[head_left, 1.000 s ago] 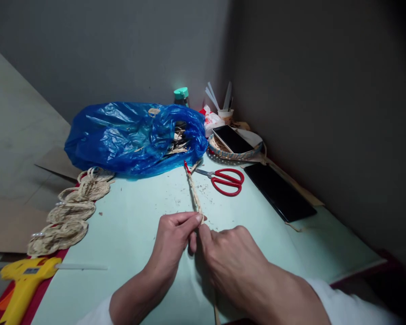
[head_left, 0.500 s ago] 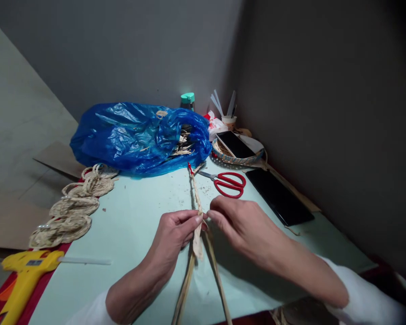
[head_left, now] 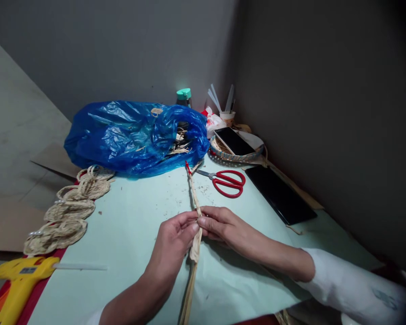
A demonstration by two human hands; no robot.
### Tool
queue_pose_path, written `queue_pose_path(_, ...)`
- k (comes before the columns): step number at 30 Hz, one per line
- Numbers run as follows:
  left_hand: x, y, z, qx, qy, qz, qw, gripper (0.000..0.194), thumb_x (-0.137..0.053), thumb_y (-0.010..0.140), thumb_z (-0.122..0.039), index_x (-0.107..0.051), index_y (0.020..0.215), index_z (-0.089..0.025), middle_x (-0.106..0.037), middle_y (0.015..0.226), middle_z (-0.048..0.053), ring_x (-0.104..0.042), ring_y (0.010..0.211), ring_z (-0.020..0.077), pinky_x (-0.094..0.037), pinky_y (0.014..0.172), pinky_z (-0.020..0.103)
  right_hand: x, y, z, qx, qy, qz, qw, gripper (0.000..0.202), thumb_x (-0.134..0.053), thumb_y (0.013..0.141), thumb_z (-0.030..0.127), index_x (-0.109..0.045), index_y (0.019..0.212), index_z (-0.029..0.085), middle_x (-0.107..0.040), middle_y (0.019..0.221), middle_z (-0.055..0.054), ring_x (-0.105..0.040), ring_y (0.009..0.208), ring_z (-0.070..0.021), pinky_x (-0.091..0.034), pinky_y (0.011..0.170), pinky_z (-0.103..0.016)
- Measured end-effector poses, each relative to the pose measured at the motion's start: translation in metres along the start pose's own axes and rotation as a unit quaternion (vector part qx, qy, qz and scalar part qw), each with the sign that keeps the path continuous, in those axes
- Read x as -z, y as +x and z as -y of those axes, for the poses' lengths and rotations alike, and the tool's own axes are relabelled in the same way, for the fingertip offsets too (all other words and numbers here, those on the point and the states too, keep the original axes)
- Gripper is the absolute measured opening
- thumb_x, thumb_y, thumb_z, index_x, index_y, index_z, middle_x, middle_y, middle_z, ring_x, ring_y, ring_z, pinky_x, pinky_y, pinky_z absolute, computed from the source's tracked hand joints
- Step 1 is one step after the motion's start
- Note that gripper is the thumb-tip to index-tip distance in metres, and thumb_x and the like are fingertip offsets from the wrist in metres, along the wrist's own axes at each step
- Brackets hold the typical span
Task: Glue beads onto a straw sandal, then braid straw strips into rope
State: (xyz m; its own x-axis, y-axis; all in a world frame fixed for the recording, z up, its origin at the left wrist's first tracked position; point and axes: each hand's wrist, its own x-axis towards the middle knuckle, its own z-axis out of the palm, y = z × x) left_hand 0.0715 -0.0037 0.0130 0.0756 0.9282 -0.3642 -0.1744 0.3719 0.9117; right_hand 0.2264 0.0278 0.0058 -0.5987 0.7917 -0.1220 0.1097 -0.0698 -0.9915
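A pale straw braid (head_left: 193,192), tied with red at its far end, runs toward me over the mint-green table covering. My left hand (head_left: 176,234) pinches the braid from the left, thumb on top. From the right, my right hand (head_left: 223,225) grips it at the same spot, its fingertips meeting those of the left. Below the fingers hangs a wider pale strip (head_left: 195,248), and long loose strands (head_left: 188,293) trail to the bottom edge. Beyond the hands lie red-handled scissors (head_left: 228,183), their blades near the tied end.
A blue plastic bag (head_left: 122,135) with straw inside lies behind. Coiled braids (head_left: 67,210) and a yellow glue gun (head_left: 23,275) are at left. A black tablet (head_left: 279,194) and a round tray (head_left: 257,153) holding a phone (head_left: 235,141) sit at right.
My right hand has moved left and closed in on the braid beside my left hand. The strand that hung at the right is no longer apart there. The view has shifted slightly.
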Motion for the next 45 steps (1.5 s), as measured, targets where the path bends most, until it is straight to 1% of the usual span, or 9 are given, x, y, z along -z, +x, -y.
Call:
queue_pose_path(5, 0.004, 0.000, 0.004, -0.045, 0.062, 0.018, 0.997, 0.021, -0.060, 0.082, -0.030, -0.046, 0.095, -0.023, -0.057, 0.061, -0.007, -0.038, 0.043, 0.0058, -0.030, 0.046, 0.019, 0.001, -0.003, -0.002, 0.009, -0.067, -0.019, 0.998, 0.031, -0.044, 0.094, 0.036, -0.049, 0.072, 0.015, -0.043, 0.064, 0.003, -0.036, 0.060, -0.0089, -0.029, 0.056, -0.022)
queue_pose_path(15, -0.004, -0.019, 0.002, -0.178, 0.310, -0.022, 0.934, 0.008, -0.047, 0.091, -0.028, -0.041, 0.095, -0.025, -0.064, 0.066, -0.003, -0.060, 0.062, 0.0150, -0.041, 0.059, 0.024, 0.005, -0.003, 0.004, 0.033, -0.044, -0.002, 0.998, 0.029, -0.044, 0.091, 0.023, -0.057, 0.068, 0.012, -0.057, 0.065, 0.000, -0.048, 0.061, -0.0097, -0.036, 0.064, -0.022)
queue_pose_path(25, -0.008, -0.009, 0.025, -0.560, 0.625, -0.010, 0.544, 0.037, -0.037, 0.079, 0.003, -0.050, 0.113, -0.003, -0.060, 0.060, 0.005, -0.056, 0.049, 0.0170, -0.045, 0.050, 0.027, 0.002, -0.002, -0.001, -0.033, 0.163, 0.010, 0.986, 0.026, -0.054, 0.086, 0.031, -0.067, 0.090, 0.010, -0.067, 0.089, -0.008, -0.059, 0.081, -0.0163, -0.042, 0.076, -0.027)
queue_pose_path(27, -0.009, -0.015, 0.018, -0.553, 0.603, 0.027, 0.575, 0.032, -0.041, 0.081, -0.001, -0.051, 0.111, -0.004, -0.060, 0.062, 0.004, -0.056, 0.052, 0.0167, -0.045, 0.052, 0.027, 0.001, -0.002, -0.001, -0.038, 0.179, 0.003, 0.983, 0.025, -0.057, 0.084, 0.030, -0.066, 0.094, 0.009, -0.066, 0.084, -0.008, -0.058, 0.076, -0.0146, -0.042, 0.071, -0.025)
queue_pose_path(30, -0.007, -0.023, 0.003, -0.484, 0.494, -0.008, 0.722, 0.012, -0.049, 0.086, -0.014, -0.054, 0.097, -0.015, -0.059, 0.065, 0.001, -0.052, 0.053, 0.0125, -0.043, 0.054, 0.024, 0.002, -0.005, 0.003, -0.010, 0.139, -0.008, 0.990, 0.020, -0.056, 0.086, 0.028, -0.064, 0.088, 0.010, -0.058, 0.071, -0.002, -0.048, 0.062, -0.0088, -0.037, 0.060, -0.020)
queue_pose_path(33, 0.000, -0.016, -0.009, -0.304, 0.348, -0.088, 0.883, 0.006, -0.051, 0.089, -0.023, -0.053, 0.085, -0.019, -0.059, 0.073, 0.000, -0.055, 0.065, 0.0116, -0.043, 0.062, 0.022, 0.004, -0.008, 0.006, 0.007, 0.087, -0.006, 0.996, 0.024, -0.051, 0.090, 0.030, -0.056, 0.074, 0.013, -0.047, 0.063, 0.003, -0.034, 0.052, -0.0056, -0.028, 0.050, -0.019)
queue_pose_path(35, 0.003, -0.005, -0.012, -0.162, 0.221, 0.005, 0.962, 0.010, -0.052, 0.089, -0.028, -0.053, 0.092, -0.019, -0.061, 0.080, 0.001, -0.057, 0.072, 0.0127, -0.044, 0.066, 0.023, 0.006, -0.008, 0.006, 0.027, 0.075, 0.015, 0.997, 0.027, -0.046, 0.093, 0.031, -0.051, 0.072, 0.014, -0.046, 0.064, 0.003, -0.034, 0.053, -0.0062, -0.027, 0.049, -0.019)
queue_pose_path(39, 0.003, 0.011, -0.007, 0.006, 0.035, 0.149, 0.988, 0.017, -0.051, 0.089, -0.032, -0.049, 0.092, -0.016, -0.054, 0.069, -0.002, -0.029, 0.044, 0.0025, -0.023, 0.042, 0.016, 0.010, -0.007, 0.008, 0.056, 0.041, 0.055, 0.996, 0.023, -0.041, 0.095, 0.028, -0.052, 0.080, 0.015, -0.048, 0.068, 0.002, -0.040, 0.057, -0.0073, -0.032, 0.055, -0.020)
queue_pose_path(45, 0.001, 0.006, -0.005, 0.049, 0.010, 0.119, 0.992, 0.030, -0.061, 0.083, -0.036, -0.046, 0.104, -0.020, -0.030, 0.049, -0.013, -0.011, 0.041, 0.0025, -0.008, 0.040, 0.016, 0.012, -0.017, 0.018, 0.073, -0.257, 0.021, 0.963, 0.016, -0.037, 0.094, 0.019, -0.053, 0.095, 0.015, -0.058, 0.071, 0.000, -0.049, 0.061, -0.0102, -0.032, 0.059, -0.022)
